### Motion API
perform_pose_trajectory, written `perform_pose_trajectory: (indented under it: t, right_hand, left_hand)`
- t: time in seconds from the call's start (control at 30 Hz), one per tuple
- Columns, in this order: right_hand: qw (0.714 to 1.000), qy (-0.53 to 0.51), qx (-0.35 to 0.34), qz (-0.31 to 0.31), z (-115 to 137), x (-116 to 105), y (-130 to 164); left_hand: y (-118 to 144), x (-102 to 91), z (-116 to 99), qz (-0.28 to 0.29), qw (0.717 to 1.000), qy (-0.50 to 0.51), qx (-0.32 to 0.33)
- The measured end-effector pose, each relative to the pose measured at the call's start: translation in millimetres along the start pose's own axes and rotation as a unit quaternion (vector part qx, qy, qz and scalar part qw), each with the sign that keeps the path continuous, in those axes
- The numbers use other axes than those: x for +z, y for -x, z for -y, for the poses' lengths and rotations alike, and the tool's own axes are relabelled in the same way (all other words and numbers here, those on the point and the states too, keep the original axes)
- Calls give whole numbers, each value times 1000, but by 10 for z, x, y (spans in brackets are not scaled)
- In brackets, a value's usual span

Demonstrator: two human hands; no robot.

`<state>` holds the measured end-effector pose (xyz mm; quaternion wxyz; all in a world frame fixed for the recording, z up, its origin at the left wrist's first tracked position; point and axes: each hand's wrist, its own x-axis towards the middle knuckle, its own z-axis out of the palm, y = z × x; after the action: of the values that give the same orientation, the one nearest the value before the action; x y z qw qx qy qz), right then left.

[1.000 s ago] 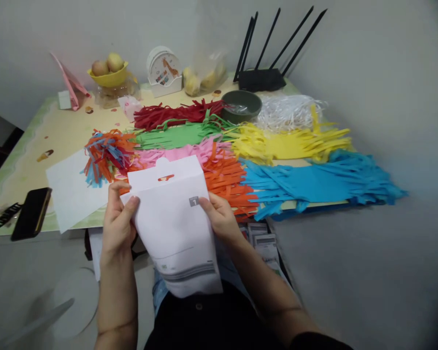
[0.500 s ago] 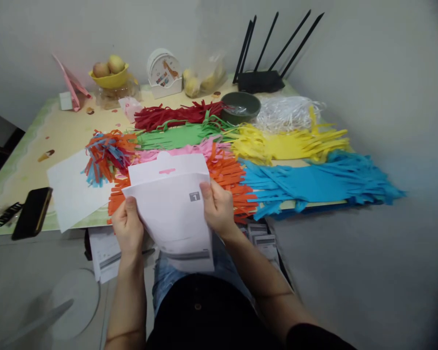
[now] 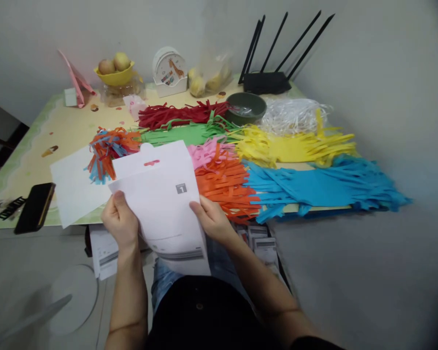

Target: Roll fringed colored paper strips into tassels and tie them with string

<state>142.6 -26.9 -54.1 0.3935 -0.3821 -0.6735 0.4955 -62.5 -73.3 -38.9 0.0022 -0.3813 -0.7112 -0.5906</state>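
A white paper packaging envelope [image 3: 164,204] with a hang-hole flap at its top and a small grey square mark is held over the table's front edge and my lap. My left hand [image 3: 121,219] grips its left edge, thumb on the front. On the right edge, my right hand [image 3: 214,219] pinches it the same way. Orange fringed paper [image 3: 224,187] and pink fringed paper [image 3: 211,151] lie behind it, partly hidden. A bundle of orange, blue and red strips [image 3: 111,150] rests beyond my left hand.
Blue [image 3: 306,184], yellow [image 3: 288,146], green [image 3: 186,135] and red [image 3: 182,115] fringed paper cover the table's middle and right. A dark green bowl [image 3: 245,108], white strips [image 3: 295,115] and a router [image 3: 266,82] stand behind. A phone [image 3: 34,208] and white sheet [image 3: 78,187] lie left.
Both hands have shifted the envelope to the left, tilting it a little further. My grip on both edges stays the same. The view has turned slightly.
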Motion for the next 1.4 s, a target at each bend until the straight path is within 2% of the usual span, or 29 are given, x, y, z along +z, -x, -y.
perform_pose_trajectory:
  t: [0.03, 0.13, 0.2, 0.27, 0.33, 0.4, 0.47, 0.57, 0.63, 0.77, 0.83, 0.87, 0.93, 1.0, 1.03, 1.07, 1.13, 1.2, 1.23, 1.3, 1.4]
  right_hand:
    - [1000, 16, 6, -16, -16, -7, 28]
    - [990, 72, -3, -120, -33, -56, 32]
    - [985, 82, -9, -151, -34, -78, 2]
    - [993, 38, 8, -115, -38, -71, -6]
    - [999, -20, 30, -35, -46, -44, 23]
    - [999, -29, 43, 15, -50, -23, 68]
    - [999, 9, 42, -2, -44, -27, 96]
    - [995, 64, 16, -74, -23, -62, 87]
    - [991, 82, -6, -102, -15, -73, 76]
    - [993, 67, -4, -96, -59, -83, 77]
    - [997, 15, 19, -73, -97, -123, 44]
    - [997, -23, 24, -72, -113, -150, 13]
    - [990, -88, 16, -107, -132, -192, -68]
    - [983, -93, -7, -159, -133, -184, -134]
    - [982, -77, -15, -170, -130, -155, -151]
    - [984, -61, -21, -166, -125, -112, -154]
    - [989, -52, -28, -138, -114, -7, -129]
    - [989, -72, -30, -128, -102, 81, -91]
    - [987, -87, -29, -134, -96, 108, -78]
    - [980, -116, -26, -158, -82, 127, -71]
    - [971, -147, -19, -186, -57, 113, -83]
  left_hand:
    - [19, 14, 7, 18, 1000, 13, -12]
    - [156, 68, 36, 134, 985, 76, -77]
    - [241, 89, 63, 180, 975, 87, -100]
    - [256, 89, 89, 154, 982, 69, -90]
    - [203, 76, 104, 89, 992, 56, -68]
    - [131, 65, 108, 40, 995, 75, -62]
    - [98, 64, 108, 49, 987, 125, -90]
    - [162, 82, 118, 159, 955, 193, -157]
    - [237, 93, 128, 191, 950, 190, -159]
    - [339, 54, 137, 134, 979, 123, -93]
    - [373, -7, 152, 131, 986, 83, -62]
    - [392, -42, 164, 150, 986, 61, -48]
    - [432, -107, 187, 228, 973, 25, -35]
    - [461, -140, 187, 316, 947, 33, -49]
    - [464, -140, 169, 329, 941, 54, -63]
    - [459, -130, 137, 309, 944, 79, -79]
    - [424, -91, 39, 212, 966, 118, -93]
    - [374, -47, -76, 126, 981, 128, -72]
    - [353, -29, -127, 113, 985, 122, -55]
    - [333, -6, -194, 127, 986, 105, -30]
    - [347, 12, -202, 115, 983, 135, -36]
